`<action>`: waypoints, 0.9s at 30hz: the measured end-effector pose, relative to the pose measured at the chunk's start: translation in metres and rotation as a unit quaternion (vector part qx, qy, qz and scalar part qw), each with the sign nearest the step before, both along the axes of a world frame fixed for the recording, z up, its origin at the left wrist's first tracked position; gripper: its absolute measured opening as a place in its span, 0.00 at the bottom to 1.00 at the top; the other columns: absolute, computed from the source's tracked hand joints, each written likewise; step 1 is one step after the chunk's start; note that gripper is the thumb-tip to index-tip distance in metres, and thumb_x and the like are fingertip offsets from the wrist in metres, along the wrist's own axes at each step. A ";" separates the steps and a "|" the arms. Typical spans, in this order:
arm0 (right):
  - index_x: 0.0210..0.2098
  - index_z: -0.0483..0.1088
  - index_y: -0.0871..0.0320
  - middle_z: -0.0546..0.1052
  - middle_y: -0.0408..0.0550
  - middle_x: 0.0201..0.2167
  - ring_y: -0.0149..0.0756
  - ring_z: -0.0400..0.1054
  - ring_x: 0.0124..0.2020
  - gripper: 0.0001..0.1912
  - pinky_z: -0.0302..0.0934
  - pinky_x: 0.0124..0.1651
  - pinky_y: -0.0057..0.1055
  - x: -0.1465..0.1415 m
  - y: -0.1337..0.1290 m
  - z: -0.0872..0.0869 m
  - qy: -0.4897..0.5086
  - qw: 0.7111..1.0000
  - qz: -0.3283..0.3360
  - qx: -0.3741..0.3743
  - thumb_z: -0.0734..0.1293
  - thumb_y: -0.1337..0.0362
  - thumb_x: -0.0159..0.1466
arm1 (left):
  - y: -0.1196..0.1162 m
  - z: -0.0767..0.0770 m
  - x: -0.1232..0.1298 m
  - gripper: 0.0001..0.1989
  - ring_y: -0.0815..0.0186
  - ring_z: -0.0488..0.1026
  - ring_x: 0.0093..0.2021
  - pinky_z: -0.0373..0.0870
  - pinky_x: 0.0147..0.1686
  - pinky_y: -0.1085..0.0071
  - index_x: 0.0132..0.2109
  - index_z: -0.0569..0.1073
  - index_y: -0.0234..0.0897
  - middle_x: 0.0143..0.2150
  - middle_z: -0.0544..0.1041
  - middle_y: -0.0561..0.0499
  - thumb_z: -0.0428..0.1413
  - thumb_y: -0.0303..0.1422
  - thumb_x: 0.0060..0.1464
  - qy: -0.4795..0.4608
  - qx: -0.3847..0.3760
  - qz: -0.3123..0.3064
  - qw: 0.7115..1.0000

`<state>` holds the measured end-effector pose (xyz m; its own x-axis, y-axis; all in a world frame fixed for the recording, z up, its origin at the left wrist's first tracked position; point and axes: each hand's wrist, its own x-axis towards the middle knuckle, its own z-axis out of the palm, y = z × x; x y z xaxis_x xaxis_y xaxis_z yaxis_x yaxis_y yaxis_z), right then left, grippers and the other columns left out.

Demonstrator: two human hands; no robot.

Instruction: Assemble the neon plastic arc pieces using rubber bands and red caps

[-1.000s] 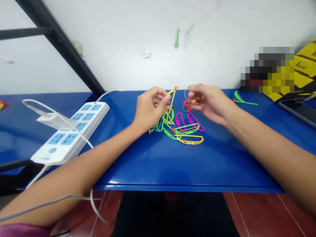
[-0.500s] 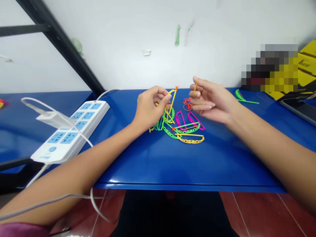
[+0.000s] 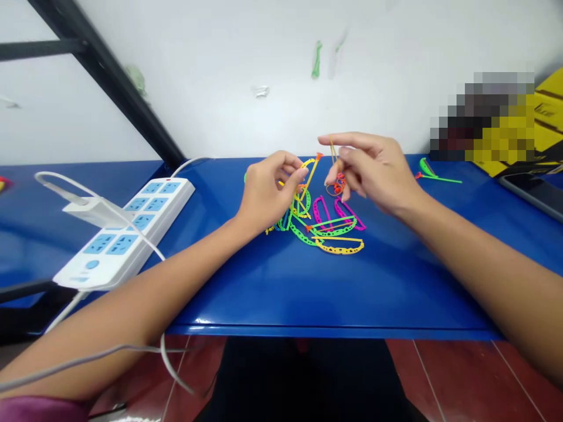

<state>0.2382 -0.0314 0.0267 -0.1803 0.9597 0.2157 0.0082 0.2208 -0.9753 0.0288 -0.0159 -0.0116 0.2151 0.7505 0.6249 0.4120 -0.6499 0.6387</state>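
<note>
My left hand (image 3: 269, 189) pinches a yellow toy bow (image 3: 307, 162) between thumb and fingers. A yellow stick (image 3: 311, 177) with an orange suction-cup tip slants up beside the bow; whether the fingers hold it too, I cannot tell. My right hand (image 3: 378, 173) has a thin tan rubber band (image 3: 332, 147) looped over the outstretched index finger and drawn down toward the thumb and other fingers. Beneath the hands lie a green toy bow (image 3: 338, 231), another yellow bow (image 3: 341, 249) and magenta bows (image 3: 317, 212). Small orange-red suction cups (image 3: 339, 183) sit behind them, partly covered by the right fingers.
A white power strip (image 3: 127, 234) with a plugged-in adapter and cables stands at the left. Farther right are a green bow with a stick (image 3: 433, 173), a dark phone (image 3: 534, 196) and yellow boxes (image 3: 548, 111). The white wall (image 3: 246, 47) rises behind the blue table (image 3: 334, 299).
My right hand has turned over and moved left, closer to the left hand, and the rubber band is now stretched between its fingers. The left hand has hardly moved.
</note>
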 end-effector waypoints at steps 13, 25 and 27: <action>0.47 0.81 0.52 0.72 0.38 0.18 0.35 0.73 0.24 0.18 0.60 0.24 0.28 -0.002 -0.008 -0.004 -0.086 0.994 -0.004 0.071 0.81 0.55 0.60 | -0.005 0.004 -0.001 0.07 0.63 0.82 0.35 0.78 0.38 0.67 0.43 0.76 0.40 0.37 0.83 0.50 0.60 0.38 0.68 0.042 0.044 -0.032 0.998; 0.42 0.79 0.52 0.80 0.41 0.25 0.28 0.65 0.16 0.20 0.54 0.18 0.27 0.000 -0.002 -0.012 -0.057 0.997 0.049 -0.016 0.83 0.50 0.56 | -0.009 0.002 0.001 0.13 0.64 0.83 0.33 0.82 0.36 0.68 0.57 0.76 0.43 0.39 0.83 0.51 0.61 0.38 0.68 -0.028 -0.024 -0.100 0.994; 0.41 0.78 0.52 0.80 0.41 0.25 0.28 0.66 0.16 0.20 0.54 0.18 0.27 0.000 -0.002 -0.012 -0.054 0.997 0.052 -0.016 0.83 0.49 0.57 | -0.010 0.003 0.001 0.15 0.63 0.84 0.35 0.82 0.38 0.68 0.60 0.76 0.44 0.42 0.84 0.50 0.60 0.38 0.69 -0.015 -0.023 -0.088 0.996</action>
<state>0.2381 -0.0336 0.0142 -0.2990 0.9408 0.1598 0.0923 0.1952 -0.9764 0.0297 -0.0263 -0.0083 0.3269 0.7310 0.5990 0.2752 -0.6800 0.6796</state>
